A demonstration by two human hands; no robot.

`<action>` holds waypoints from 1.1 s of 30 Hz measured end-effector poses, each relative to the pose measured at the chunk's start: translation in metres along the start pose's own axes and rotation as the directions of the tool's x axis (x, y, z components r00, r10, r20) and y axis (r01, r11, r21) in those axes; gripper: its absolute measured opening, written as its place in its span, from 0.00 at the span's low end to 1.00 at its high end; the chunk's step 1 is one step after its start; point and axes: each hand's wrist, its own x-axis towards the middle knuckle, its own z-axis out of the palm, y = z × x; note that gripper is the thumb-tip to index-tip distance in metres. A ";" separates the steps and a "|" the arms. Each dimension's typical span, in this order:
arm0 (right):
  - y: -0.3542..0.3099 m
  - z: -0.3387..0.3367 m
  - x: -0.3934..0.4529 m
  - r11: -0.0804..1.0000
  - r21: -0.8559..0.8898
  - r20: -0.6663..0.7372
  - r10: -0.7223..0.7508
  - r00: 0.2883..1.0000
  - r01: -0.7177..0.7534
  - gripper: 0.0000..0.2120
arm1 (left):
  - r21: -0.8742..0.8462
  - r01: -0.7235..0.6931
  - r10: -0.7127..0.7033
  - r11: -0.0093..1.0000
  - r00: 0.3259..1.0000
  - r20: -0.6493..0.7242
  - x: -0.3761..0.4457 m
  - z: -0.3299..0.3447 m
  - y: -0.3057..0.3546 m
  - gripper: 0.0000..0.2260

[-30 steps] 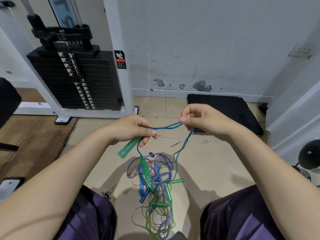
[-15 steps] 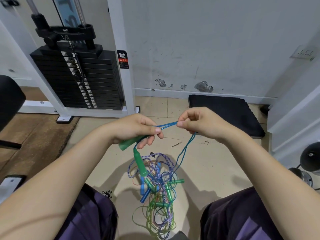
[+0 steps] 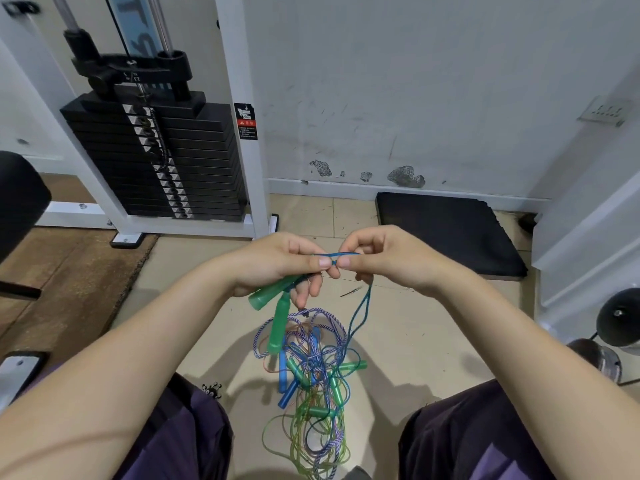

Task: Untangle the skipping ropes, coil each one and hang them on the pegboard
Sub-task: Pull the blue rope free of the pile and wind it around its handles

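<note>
L hand (image 3: 277, 263) grips green handle (image 3: 268, 295), pinches blue cord (image 3: 337, 254); R hand (image 3: 391, 259) pinches cord too.

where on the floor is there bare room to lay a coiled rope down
Bare tile lies between the rope tangle and the black mat, and more tile left of the tangle beside the brown mat. Between the knees it is crowded.

Ahead of you, a black weight stack (image 3: 156, 157) stands left; a black floor mat (image 3: 446, 233) lies by the scuffed wall (image 3: 398, 81).
</note>
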 end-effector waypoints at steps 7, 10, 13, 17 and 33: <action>0.000 -0.023 0.000 0.993 0.085 -0.276 -0.059 0.959 0.085 0.07 | -0.023 -0.017 0.015 1.000 0.997 -0.072 -0.004 -0.014 -0.001 0.10; 0.002 -0.024 0.000 0.996 0.063 -0.237 -0.042 0.971 0.059 0.08 | -0.038 -0.017 0.014 0.999 0.997 -0.075 -0.003 -0.014 -0.002 0.10; 0.002 -0.020 -0.003 0.999 0.041 -0.123 -0.012 0.992 0.017 0.05 | 0.005 -0.021 0.021 1.000 0.998 -0.064 -0.003 -0.014 -0.002 0.11; 0.002 -0.001 0.000 0.999 0.006 -0.002 -0.051 0.999 0.051 0.02 | 0.053 -0.015 0.017 0.998 0.999 -0.045 0.001 -0.004 -0.003 0.11; 0.002 -0.009 0.000 0.994 -0.067 -0.131 -0.097 0.987 0.089 0.05 | 0.191 0.060 -0.057 0.980 0.998 -0.019 -0.004 -0.006 0.000 0.25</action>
